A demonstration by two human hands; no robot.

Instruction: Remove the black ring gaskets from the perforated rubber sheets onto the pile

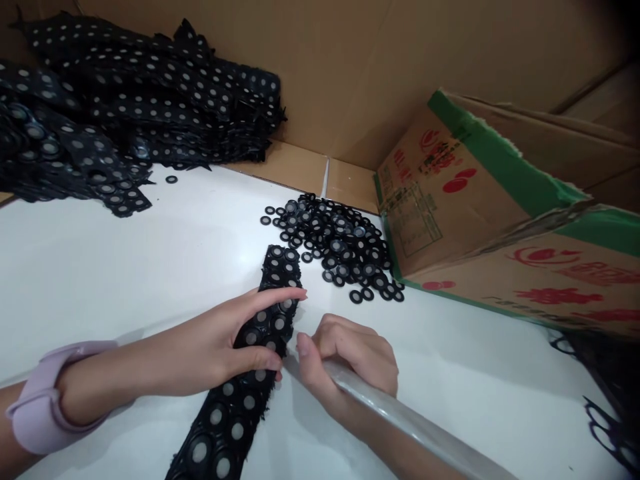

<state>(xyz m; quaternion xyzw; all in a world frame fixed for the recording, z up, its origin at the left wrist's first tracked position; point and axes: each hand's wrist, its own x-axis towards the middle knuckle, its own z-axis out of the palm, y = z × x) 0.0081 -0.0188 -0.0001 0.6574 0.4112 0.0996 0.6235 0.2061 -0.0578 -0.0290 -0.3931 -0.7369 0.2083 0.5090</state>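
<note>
My left hand (210,347) is pinching a black strip (235,393) while my right hand (350,363), fingers curled, grips a clear rod (400,417). Loose rings (340,247) lie at one o'clock; next, I judge, comes steady pressing.

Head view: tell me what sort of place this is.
Probably a small workshop bench for hand sorting or assembly. A heap of black rings lies on a white table, stacked black strips sit behind, and a carton stands alongside. The left hand holds one strip; the right hand grips a clear tube.
</note>
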